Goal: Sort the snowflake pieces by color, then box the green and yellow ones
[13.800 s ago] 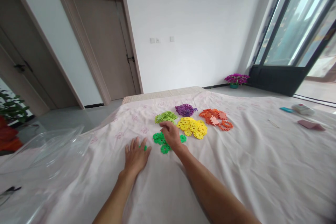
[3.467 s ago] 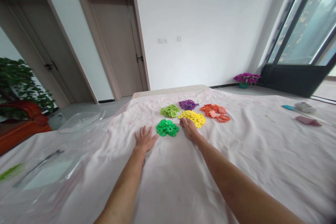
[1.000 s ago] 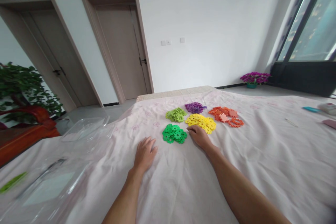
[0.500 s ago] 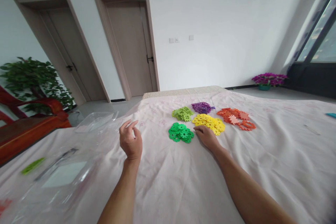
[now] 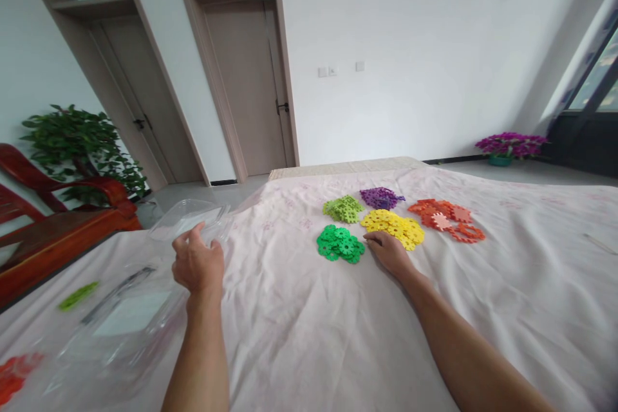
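My left hand is at the near side of a clear plastic container, its thumb apart from loosely bent fingers and nothing visible in it. Whether it touches the container I cannot tell. My right hand rests low on the cloth, fingers drawn together, between a pile of dark green flower-shaped plastic discs and a pile of yellow ones. Anything inside its fingers is hidden. Behind these lie light green discs and purple discs. Orange-red pieces spread to the right.
A pale cloth with wrinkles covers the surface. At the left lie another clear plastic container, a light green piece and red pieces. A wooden chair stands beyond the left edge.
My left hand has moved left, away from the disc piles, to the clear container. My right hand stays beside the yellow pile. The view has turned slightly left.
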`<action>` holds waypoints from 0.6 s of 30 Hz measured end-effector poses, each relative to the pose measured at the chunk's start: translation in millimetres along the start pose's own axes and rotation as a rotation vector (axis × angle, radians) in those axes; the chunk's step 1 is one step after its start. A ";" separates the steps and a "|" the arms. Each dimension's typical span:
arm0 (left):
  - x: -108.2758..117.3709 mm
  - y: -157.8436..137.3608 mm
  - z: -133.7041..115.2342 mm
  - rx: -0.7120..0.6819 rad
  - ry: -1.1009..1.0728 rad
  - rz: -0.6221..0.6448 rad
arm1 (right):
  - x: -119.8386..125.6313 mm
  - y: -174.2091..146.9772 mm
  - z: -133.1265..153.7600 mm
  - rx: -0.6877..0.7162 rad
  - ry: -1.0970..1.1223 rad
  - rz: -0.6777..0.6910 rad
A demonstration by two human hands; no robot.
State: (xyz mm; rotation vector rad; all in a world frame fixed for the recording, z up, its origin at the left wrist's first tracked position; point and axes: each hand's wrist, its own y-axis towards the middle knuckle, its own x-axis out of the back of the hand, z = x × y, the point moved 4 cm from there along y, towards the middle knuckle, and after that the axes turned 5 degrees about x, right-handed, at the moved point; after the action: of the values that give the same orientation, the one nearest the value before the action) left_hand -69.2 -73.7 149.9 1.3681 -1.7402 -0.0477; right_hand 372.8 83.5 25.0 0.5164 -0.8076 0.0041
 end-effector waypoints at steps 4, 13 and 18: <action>1.6 7.0 5.9 -0.068 -0.079 -0.046 | 1.1 -0.2 2.3 -0.013 0.012 0.002; 15.8 14.4 0.7 -0.006 -0.338 -0.162 | 0.9 -0.2 3.5 -0.008 0.005 0.000; 14.0 4.7 -19.9 0.014 -0.509 -0.048 | 0.2 -0.1 3.6 -0.007 0.012 0.001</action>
State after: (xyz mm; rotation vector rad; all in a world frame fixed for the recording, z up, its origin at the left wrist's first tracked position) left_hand -59.7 -73.6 172.8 1.4955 -2.1215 -0.4447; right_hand 370.5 81.7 27.2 0.5083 -0.7960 0.0054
